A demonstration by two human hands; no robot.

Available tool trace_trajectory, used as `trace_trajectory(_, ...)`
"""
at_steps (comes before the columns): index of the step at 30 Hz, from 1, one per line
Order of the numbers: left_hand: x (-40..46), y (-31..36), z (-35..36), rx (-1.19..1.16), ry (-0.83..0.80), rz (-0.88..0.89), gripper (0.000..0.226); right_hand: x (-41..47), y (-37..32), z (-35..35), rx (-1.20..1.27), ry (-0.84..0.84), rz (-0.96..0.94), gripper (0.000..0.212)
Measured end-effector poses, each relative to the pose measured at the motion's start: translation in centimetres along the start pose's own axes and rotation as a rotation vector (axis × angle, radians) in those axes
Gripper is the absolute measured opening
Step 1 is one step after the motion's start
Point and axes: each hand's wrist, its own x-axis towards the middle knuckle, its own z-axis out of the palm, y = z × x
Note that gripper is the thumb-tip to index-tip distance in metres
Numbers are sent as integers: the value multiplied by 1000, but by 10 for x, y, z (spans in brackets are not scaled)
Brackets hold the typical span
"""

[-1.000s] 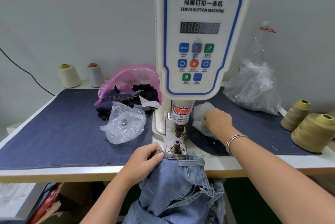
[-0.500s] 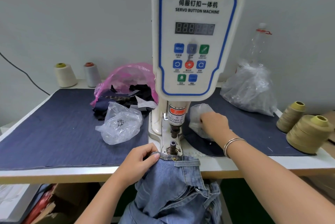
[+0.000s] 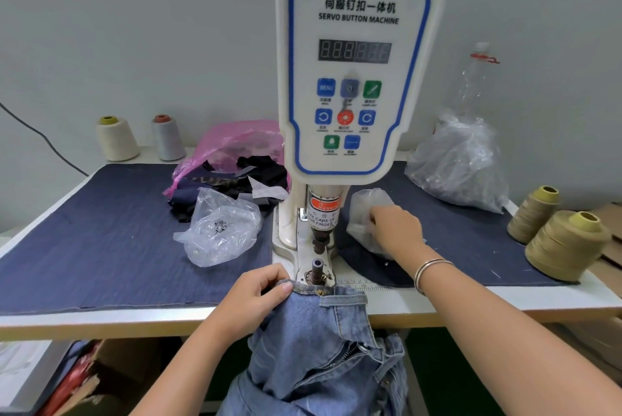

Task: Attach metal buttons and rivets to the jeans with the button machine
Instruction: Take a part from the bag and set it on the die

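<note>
Head view shows your left hand [image 3: 255, 298] gripping the waistband of the jeans [image 3: 323, 341] at the front edge of the table [image 3: 101, 321], with the thumb on top of the denim and the fingers curled around the fold. The waistband lies just beside the lower die [image 3: 317, 270] of the button machine [image 3: 353, 79], and the rest of the jeans hangs down below the table edge. One small metal rivet [image 3: 320, 292] is visible on the waistband. Your right hand [image 3: 395, 230] is to the right of the machine column, with its fingers curled into a small clear bag [image 3: 365, 213] that lies on the dark cloth; what the fingertips hold inside, you cannot tell. On the left of the machine there is another clear bag [image 3: 218, 230] with small metal parts inside, and behind it a pink bag [image 3: 235, 143] with dark fabric scraps. Two thread cones [image 3: 565, 244] stand near the right edge of the table.
</note>
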Motion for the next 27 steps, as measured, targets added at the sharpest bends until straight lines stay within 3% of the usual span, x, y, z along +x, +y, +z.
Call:
trace_trajectory(1, 0, 0, 0, -1, 0, 1, 27, -2, 4, 1, 46, 44, -6, 7)
trace_trajectory(3, 0, 1, 1, -7, 2, 2, 27, -7, 11, 3, 164, 120, -8, 15)
trace_trajectory(6, -1, 2, 1, -15, -6, -4, 25, -14, 22, 2, 380, 151, -2, 26)
trace_trajectory(10, -1, 3, 1, -19, -11, -11, 22, -29, 33, 3, 606, 178, -34, 14)
trace_trajectory(16, -2, 4, 1, -34, -13, -3, 26, -64, 30, 10, 891, 246, -102, 24)
trace_trajectory(23, -1, 3, 1, -38, -16, -5, 27, -104, -23, -2, 1032, 76, -370, 22)
trace_trajectory(27, -1, 2, 2, -55, -22, -11, 25, -108, -40, 3, 1158, -51, -276, 13)
